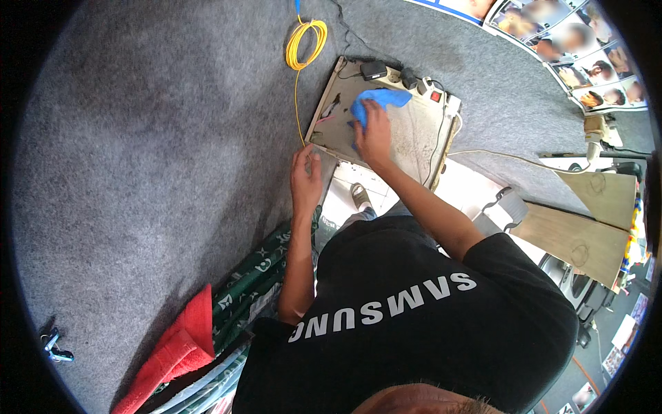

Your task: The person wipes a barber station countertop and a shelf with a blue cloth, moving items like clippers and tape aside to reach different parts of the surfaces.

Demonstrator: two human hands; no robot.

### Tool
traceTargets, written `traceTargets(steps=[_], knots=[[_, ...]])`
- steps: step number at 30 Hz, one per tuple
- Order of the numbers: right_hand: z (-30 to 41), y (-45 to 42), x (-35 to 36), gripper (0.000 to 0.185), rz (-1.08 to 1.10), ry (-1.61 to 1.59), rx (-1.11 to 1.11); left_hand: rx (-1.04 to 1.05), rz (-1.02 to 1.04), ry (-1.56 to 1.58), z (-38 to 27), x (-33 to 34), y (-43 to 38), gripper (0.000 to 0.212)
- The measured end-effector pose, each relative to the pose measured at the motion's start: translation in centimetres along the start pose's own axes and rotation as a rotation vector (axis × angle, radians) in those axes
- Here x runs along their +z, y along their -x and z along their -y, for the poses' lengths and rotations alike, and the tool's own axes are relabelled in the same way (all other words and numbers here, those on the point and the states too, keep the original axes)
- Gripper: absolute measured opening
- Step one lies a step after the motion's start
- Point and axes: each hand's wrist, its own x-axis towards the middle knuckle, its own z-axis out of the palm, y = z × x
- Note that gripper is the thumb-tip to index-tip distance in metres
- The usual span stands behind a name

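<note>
My right hand (pixel 374 137) presses a blue cloth (pixel 385 97) against the top of a small, worn, stained table (pixel 408 137). Part of the cloth is bunched beneath the fingers. At the table's near left corner is my left hand (pixel 306 178), its fingertips at the edge and its thumb apart from the fingers. A thin yellow cable (pixel 297 103) runs down the wall to just behind that hand. Dark marks and a scrap of pink (pixel 325 119) show on the left part of the tabletop.
Along the table's back lie a power strip (pixel 394 77), a black adapter (pixel 373 70) and plugs. Coiled yellow cable (pixel 306 45) hangs on the grey carpet-like wall (pixel 170 129). A red towel (pixel 178 346) and green patterned fabric (pixel 248 284) hang at left. Cardboard (pixel 574 238) stands at right.
</note>
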Motion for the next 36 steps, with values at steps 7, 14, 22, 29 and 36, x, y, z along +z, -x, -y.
traceTargets(steps=[7, 14, 22, 29, 36], knots=[[-4.4, -2.9, 8.5, 0.067, 0.257, 0.287, -0.125, 0.026, -0.013, -0.012, -0.7, 0.2, 0.0, 0.035], [-5.9, -8.2, 11.2, 0.076, 0.315, 0.259, -0.027, -0.020, -0.023, -0.025, 0.4, -0.3, 0.6, 0.034], [-5.8, -10.0, 11.7, 0.071, 0.410, 0.367, 0.101, -0.010, -0.018, -0.018, 0.3, -0.8, 1.3, 0.034], [-6.7, -8.1, 9.8, 0.051, 0.303, 0.292, -0.150, -0.005, -0.027, 0.025, 0.1, 0.2, 0.6, 0.035], [-4.7, -5.4, 7.2, 0.042, 0.364, -0.082, -0.072, -0.024, -0.022, 0.040, -0.6, -0.3, 1.1, 0.036]])
